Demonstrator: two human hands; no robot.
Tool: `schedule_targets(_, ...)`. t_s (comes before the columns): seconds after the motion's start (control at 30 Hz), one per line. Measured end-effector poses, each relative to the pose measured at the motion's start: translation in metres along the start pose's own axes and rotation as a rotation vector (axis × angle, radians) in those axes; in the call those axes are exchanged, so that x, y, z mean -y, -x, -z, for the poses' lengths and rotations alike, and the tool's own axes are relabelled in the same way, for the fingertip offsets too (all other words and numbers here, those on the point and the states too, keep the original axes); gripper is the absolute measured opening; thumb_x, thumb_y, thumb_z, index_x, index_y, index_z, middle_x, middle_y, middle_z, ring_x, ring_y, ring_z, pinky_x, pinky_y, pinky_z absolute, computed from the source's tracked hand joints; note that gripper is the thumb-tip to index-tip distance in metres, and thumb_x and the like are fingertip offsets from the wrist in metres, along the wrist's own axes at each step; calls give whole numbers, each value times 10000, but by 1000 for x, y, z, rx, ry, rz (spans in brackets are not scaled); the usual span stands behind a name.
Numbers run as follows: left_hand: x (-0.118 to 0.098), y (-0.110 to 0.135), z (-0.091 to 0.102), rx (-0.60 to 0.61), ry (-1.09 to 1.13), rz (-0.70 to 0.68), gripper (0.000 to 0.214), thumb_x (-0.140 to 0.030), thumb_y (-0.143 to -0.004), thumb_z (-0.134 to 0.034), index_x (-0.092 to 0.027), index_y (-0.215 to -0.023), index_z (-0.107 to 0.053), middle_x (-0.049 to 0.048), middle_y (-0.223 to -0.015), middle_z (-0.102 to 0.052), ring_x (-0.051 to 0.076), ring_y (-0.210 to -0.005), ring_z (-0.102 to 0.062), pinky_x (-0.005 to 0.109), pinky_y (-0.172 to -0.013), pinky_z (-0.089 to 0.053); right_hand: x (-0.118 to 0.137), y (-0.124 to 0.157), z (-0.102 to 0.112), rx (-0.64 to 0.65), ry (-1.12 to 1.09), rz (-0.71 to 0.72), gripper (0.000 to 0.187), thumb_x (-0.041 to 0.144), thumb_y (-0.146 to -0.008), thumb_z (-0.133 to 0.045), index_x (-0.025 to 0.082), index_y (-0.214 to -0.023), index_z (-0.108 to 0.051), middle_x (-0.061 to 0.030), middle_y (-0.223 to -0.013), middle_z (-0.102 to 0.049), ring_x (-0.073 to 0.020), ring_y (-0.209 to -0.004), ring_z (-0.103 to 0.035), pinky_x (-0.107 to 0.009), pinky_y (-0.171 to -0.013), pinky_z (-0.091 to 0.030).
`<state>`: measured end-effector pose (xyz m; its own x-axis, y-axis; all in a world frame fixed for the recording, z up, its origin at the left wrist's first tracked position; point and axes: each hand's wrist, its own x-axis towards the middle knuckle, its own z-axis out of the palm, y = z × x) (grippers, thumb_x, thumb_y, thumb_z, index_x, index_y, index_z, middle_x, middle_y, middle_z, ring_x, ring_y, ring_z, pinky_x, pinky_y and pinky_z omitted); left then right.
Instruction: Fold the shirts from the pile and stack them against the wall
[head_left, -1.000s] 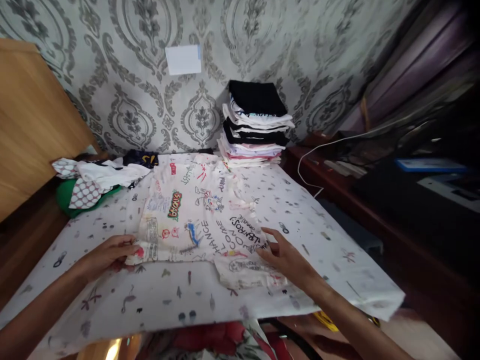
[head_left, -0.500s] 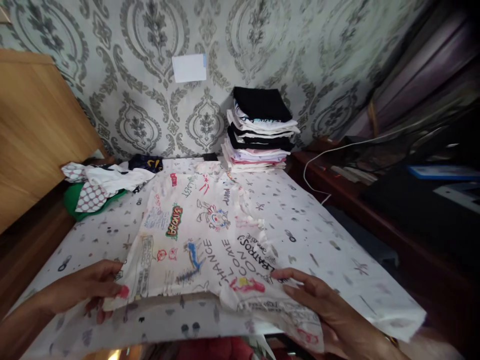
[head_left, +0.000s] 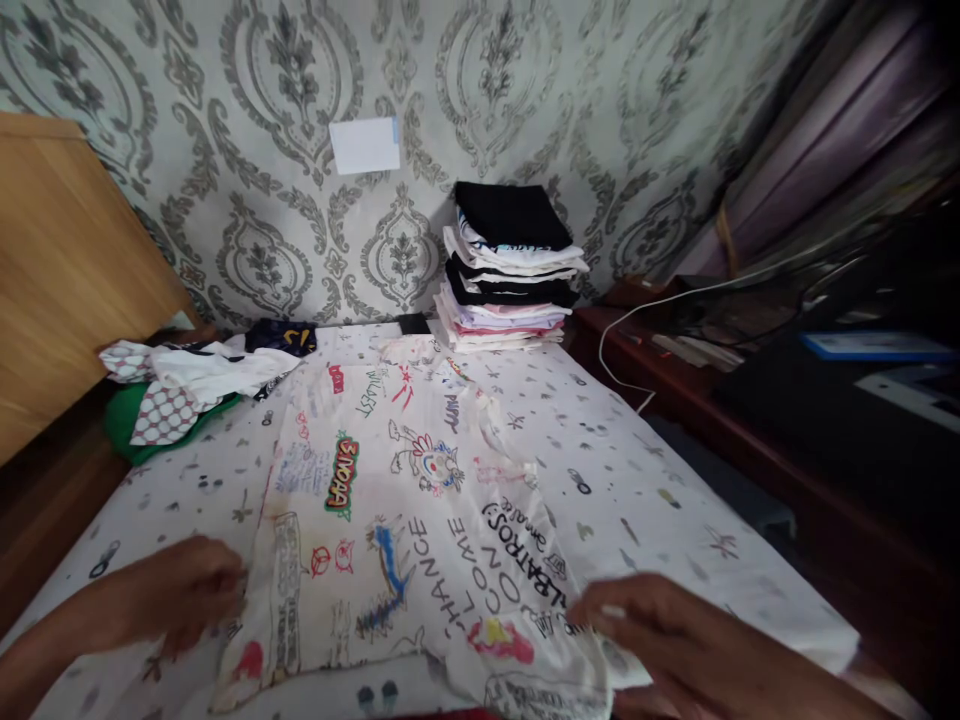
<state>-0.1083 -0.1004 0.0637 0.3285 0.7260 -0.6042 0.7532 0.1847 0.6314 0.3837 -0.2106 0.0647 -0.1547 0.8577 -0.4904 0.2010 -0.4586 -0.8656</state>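
Observation:
A white garment printed with coloured doodles and lettering (head_left: pixel 390 490) lies spread on the patterned white sheet (head_left: pixel 645 480). My left hand (head_left: pixel 180 595) rests at the garment's near left edge, fingers curled on the cloth. My right hand (head_left: pixel 667 640) sits on the near right corner, fingers bent over a folded flap of the cloth. Both hands are blurred by motion. The garment's near edge is lifted slightly off the sheet.
A tall stack of folded clothes (head_left: pixel 510 270) stands against the patterned wall. A heap of unfolded clothes (head_left: pixel 187 385) lies at the left beside a wooden panel (head_left: pixel 60 270). A dark wooden shelf (head_left: pixel 750 400) with a white cable runs along the right.
Both hands have pulled the printed garment toward me along the sheet. Its near edge now lies close to the sheet's front border, and my hands sit lower in view.

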Motion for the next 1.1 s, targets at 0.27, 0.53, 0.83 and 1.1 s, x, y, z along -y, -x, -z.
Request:
schedule_targets(0.27, -108, -132, -57, -479, -406, -641, 472, -450, -965, -386, -193, -1332, -534, 126, -1436, -563, 265, -1323, -520, 414, -1100, -409, 73, -190, -76, -209, 908, 677, 538, 411, -1010, -339, 137, -1451, -480, -157, -1507, -486, -270, -1426, -409, -454, -1169, -358)
schedule_targets(0.53, -44, -201, 29, -614, -727, -302, 608, -478, -1001, -289, -153, -1505, -388, 125, -1614, -327, 254, -1509, -261, 500, -1220, -214, 24, -249, 5, -578, 1278, 472, 569, 424, -1022, -273, 126, -1476, -443, -158, -1568, -405, -270, -1475, -329, -493, -1184, -279)
schedule_targets(0.83, -28, -232, 89, -816, -798, -322, 525, -372, -988, -349, -87, -1407, -485, 197, -1521, -455, 294, -1425, -407, 460, -1164, -332, 103, -274, -4, -576, 1239, 478, 313, 276, -985, -428, 180, -1111, -698, -137, -1382, -597, -306, -1310, -502, -483, -1125, -334)
schedule_targets(1.1, -52, -266, 79, -918, -708, -388, 415, -281, -988, -369, -131, -1341, -527, 169, -1375, -595, 294, -1284, -538, 474, -1090, -408, 185, -398, -3, -511, 725, 66, 217, 220, -940, -603, 100, -1112, -662, -116, -1005, -704, -215, -870, -693, -346, -749, -577)
